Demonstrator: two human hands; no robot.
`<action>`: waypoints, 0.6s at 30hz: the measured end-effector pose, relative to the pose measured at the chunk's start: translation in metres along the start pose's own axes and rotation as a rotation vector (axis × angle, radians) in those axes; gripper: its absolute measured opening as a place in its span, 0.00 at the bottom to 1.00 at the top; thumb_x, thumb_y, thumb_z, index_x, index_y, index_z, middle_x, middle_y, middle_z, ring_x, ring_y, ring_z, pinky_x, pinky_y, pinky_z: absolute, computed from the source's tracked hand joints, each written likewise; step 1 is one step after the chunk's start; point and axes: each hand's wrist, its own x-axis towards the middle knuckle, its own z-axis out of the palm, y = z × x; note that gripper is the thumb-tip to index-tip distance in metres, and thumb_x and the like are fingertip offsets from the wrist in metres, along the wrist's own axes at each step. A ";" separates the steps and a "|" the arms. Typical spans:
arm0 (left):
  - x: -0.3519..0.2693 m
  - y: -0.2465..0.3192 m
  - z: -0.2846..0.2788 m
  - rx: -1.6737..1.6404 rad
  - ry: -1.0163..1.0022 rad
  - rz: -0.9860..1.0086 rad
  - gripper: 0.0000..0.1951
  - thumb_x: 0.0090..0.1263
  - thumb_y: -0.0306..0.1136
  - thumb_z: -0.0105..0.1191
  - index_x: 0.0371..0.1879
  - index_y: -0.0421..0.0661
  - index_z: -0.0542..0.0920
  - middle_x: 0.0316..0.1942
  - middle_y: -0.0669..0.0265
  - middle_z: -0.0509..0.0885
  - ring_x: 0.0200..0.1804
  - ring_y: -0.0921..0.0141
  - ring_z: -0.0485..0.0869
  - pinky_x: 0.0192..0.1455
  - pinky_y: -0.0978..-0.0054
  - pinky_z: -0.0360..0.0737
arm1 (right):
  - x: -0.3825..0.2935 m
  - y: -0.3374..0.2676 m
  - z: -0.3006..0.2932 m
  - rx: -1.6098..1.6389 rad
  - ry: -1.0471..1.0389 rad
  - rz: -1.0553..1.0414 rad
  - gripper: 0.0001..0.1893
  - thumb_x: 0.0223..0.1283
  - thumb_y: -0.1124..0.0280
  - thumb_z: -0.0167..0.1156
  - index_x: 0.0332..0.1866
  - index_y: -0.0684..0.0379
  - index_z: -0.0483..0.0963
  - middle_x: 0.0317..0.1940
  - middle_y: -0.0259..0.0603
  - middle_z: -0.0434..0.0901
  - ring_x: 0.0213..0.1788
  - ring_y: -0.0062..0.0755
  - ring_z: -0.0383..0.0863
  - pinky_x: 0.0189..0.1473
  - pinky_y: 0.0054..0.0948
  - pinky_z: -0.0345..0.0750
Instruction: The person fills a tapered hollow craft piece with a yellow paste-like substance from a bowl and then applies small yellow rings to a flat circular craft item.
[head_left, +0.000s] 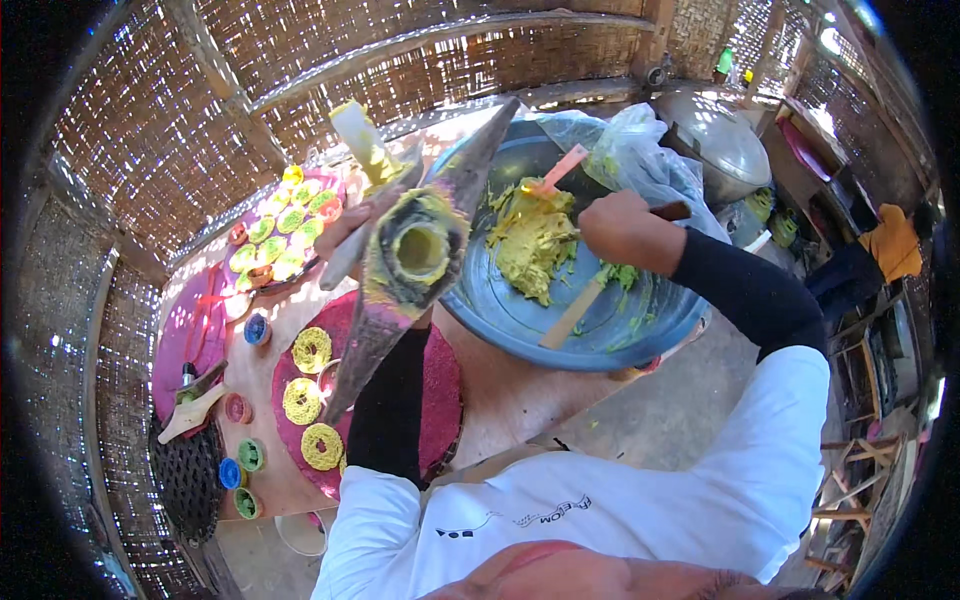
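Observation:
My left hand (341, 232) grips a worn wooden press (442, 195), tilted so that the round hollow in its middle faces me. Yellow dough is smeared around that hollow. Beside it, a pale plunger-like piece (360, 139) coated with yellow dough rises at the back. My right hand (619, 229) is closed on a brown handle (671, 211) over the blue plastic basin (480, 326); the tool's other end is hidden. A mass of yellow dough (532, 240) lies in the basin, with a pink-handled tool (564, 169) stuck in it. A flat wooden spatula (574, 311) with green dough rests nearby.
Yellow dough rings (301, 401) lie on a round magenta mat (442, 375) below the press. Further left are a tray of green and yellow pieces (289, 221), small coloured cups (251, 454) and a wooden paddle (191, 415). Plastic sheeting (637, 154) drapes the basin's far rim; a metal pot (716, 142) stands behind.

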 end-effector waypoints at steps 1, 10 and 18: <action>0.000 0.000 0.002 -0.002 0.006 -0.005 0.21 0.55 0.27 0.56 0.45 0.42 0.62 0.44 0.58 0.71 0.45 0.71 0.73 0.49 0.78 0.71 | 0.000 0.002 -0.001 0.028 0.001 0.006 0.07 0.45 0.71 0.52 0.24 0.58 0.78 0.23 0.41 0.79 0.26 0.38 0.81 0.25 0.36 0.76; -0.001 -0.011 0.004 -0.012 0.025 -0.050 0.20 0.54 0.27 0.57 0.43 0.42 0.64 0.40 0.60 0.71 0.42 0.71 0.73 0.47 0.78 0.72 | 0.034 0.017 0.054 0.215 0.211 0.146 0.05 0.47 0.73 0.51 0.25 0.59 0.75 0.24 0.45 0.79 0.28 0.39 0.81 0.28 0.34 0.77; 0.000 -0.009 0.004 -0.021 0.022 -0.053 0.19 0.53 0.26 0.58 0.41 0.41 0.65 0.37 0.62 0.71 0.39 0.72 0.73 0.44 0.78 0.72 | 0.071 0.023 0.089 0.223 0.231 -0.074 0.03 0.44 0.74 0.51 0.22 0.61 0.72 0.20 0.46 0.77 0.25 0.42 0.80 0.25 0.38 0.76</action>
